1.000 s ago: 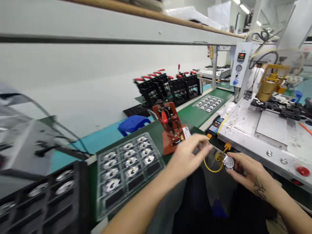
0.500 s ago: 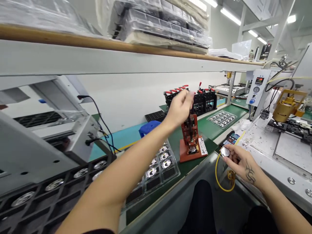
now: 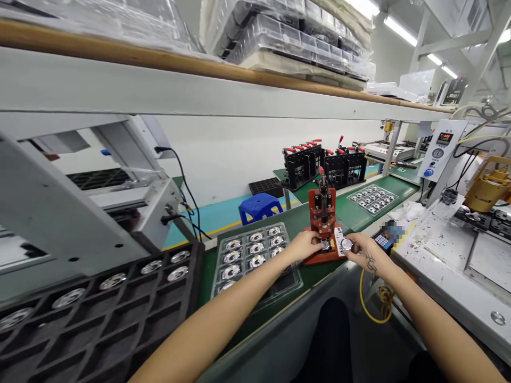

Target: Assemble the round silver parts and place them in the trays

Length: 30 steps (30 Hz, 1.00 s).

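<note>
At the red metal press (image 3: pixel 321 217), the left hand (image 3: pixel 305 247) touches the base, its grip unclear — the right hand (image 3: pixel 365 253) pinches a round silver disc (image 3: pixel 346 244) alongside, presumably kept handy.

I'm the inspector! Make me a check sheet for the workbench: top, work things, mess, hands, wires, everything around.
Surface: green worktop under a clear tray.
Job's things: red-brown fixture, upright; round metal piece, held beside it.
Clutter: crumpled white material beside the white machine, which is speckled dark.
Hands: left hand at the fixture's base, grip unclear; right hand pinches the round metal piece.
Cables: yellow cord hangs looped below the worktop; black cable at left.
Surroundings: blue stool behind; loaded shelf above.
</note>
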Tool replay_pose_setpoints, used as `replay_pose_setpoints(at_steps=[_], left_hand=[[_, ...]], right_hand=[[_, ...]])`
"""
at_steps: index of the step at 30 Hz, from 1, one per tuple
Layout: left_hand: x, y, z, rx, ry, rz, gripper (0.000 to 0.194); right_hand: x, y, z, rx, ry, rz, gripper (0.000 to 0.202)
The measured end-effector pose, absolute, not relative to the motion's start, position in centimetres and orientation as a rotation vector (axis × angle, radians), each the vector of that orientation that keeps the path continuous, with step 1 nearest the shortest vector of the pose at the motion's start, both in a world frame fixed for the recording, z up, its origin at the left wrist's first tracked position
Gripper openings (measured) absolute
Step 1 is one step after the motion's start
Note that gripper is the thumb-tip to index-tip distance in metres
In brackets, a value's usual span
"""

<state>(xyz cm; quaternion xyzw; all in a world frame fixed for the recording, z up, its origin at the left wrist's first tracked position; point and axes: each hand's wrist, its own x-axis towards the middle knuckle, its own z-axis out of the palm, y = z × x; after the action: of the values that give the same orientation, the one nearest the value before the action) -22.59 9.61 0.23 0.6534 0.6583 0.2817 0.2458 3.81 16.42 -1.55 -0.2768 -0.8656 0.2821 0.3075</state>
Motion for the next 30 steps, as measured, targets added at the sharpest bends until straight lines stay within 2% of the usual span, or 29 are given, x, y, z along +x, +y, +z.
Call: replay_pose_setpoints(at_steps=[8,14,21,23,25,26,28,30], left_hand=[[-22.2,10.4,-0.4,1.825,1.764,0.835,0.022],[-27.8,4.0,3.0,1.734,1.849,0.99,0.037],[-32.8,-4.9,8.2,1.105,1.666,1.457,0.056],[-34.0,-7.8,8.9,0.998,1.7,1.579,0.057],[-35.6,-10.8,9.3,0.92,1.817,1.654,0.058],[-36.6,-12.3,9.5,0.905,1.898,1.673,0.06],[-38.7,-15.1,9.7,0.92,2.099,1.678,0.067],[-41.1,-17.4,9.8,0.956,2.311,1.608,0.072]], right_hand=[[0.1,19.8,-5.0,-0.743,-2.342,0.83,0.031],[-3.4,21.0,-5.5,-0.66,-2.476,0.833,0.032],[-5.0,20.9,-4.1,-0.571,-2.574,0.754,0.041],[-4.1,20.9,-3.2,-0.562,-2.584,0.718,0.035],[-3.0,21.6,-1.7,-0.577,-2.566,0.676,0.019],[-2.5,22.2,-0.6,-0.597,-2.538,0.648,0.03],[-2.4,24.2,2.0,-0.64,-2.423,0.572,0.064],[-3.8,26.5,5.2,-0.649,-2.263,0.493,0.079]])
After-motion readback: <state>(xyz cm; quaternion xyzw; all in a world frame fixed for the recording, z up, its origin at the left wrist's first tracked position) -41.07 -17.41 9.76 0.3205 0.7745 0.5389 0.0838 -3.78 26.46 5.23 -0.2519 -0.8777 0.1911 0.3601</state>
